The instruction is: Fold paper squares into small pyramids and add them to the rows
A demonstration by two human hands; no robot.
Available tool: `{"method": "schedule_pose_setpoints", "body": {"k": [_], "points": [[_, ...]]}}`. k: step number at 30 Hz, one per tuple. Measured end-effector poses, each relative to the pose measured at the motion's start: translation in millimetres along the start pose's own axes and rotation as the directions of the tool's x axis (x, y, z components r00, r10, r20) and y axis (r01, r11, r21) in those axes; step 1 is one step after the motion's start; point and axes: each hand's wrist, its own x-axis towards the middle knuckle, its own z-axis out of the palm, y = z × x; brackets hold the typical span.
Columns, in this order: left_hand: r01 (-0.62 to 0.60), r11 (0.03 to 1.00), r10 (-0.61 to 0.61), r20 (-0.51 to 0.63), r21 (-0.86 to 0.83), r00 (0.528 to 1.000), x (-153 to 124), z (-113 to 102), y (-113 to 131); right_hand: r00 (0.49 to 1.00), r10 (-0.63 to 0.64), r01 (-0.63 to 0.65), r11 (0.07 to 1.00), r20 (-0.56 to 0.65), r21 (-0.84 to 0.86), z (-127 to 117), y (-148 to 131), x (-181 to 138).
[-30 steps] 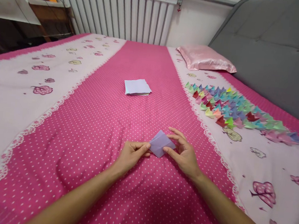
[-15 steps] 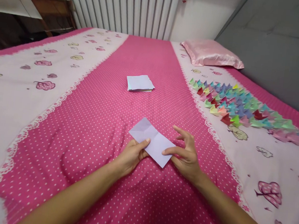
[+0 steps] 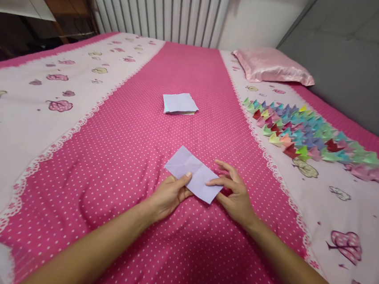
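Note:
A creased sheet of lilac paper (image 3: 187, 166), folded into a rectangle, is held slanted above the pink bedspread (image 3: 123, 162). My left hand (image 3: 172, 196) grips its lower left edge, thumb on top and fingers beneath. At the right end, my right hand (image 3: 236, 195) pinches the paper between a finger on top and the thumb, which is partly hidden below; its other fingers are lifted and curled. Farther back lies a stack of square paper sheets (image 3: 180, 102), lilac on top.
Rows of folded paper pieces (image 3: 311, 131) in many colours stand on the right side of the bed. Behind them lies a pink pillow (image 3: 272, 65) by the grey headboard (image 3: 361, 60). A radiator (image 3: 175, 11) lines the far wall, and a desk (image 3: 64, 9) stands at the far left.
My right hand has shifted its fingers slightly at the paper's right end, and that end has risen a little. The left hand keeps its grip. The whole view has shifted slightly.

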Motion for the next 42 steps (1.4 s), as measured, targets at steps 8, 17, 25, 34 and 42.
{"method": "schedule_pose_setpoints", "body": {"k": [8,17,25,34,42], "points": [[0.035,0.999,-0.035,-0.005,-0.006,0.999,0.7,0.0,-1.1,0.986,0.155,-0.148,0.982,-0.055,0.114,1.8,-4.5,-1.1],[0.024,0.998,-0.022,0.032,-0.054,0.999,2.8,0.4,-4.0,0.94,-0.34,0.288,0.845,-0.037,-0.451,1.5,-3.3,-3.6],[0.083,0.994,-0.081,0.043,-0.066,0.996,-1.1,2.2,-5.2,0.949,-0.302,0.307,0.835,0.085,-0.456,3.4,-4.2,-4.1],[0.073,0.993,-0.071,0.03,-0.093,0.997,1.3,-1.2,-5.7,0.999,0.027,-0.029,0.997,-0.039,-0.069,-2.7,-3.3,1.2],[0.138,0.99,-0.138,0.018,-0.041,0.99,-0.4,0.9,-4.8,0.961,0.269,-0.255,0.95,-0.058,0.179,3.3,-7.2,2.8]]}}
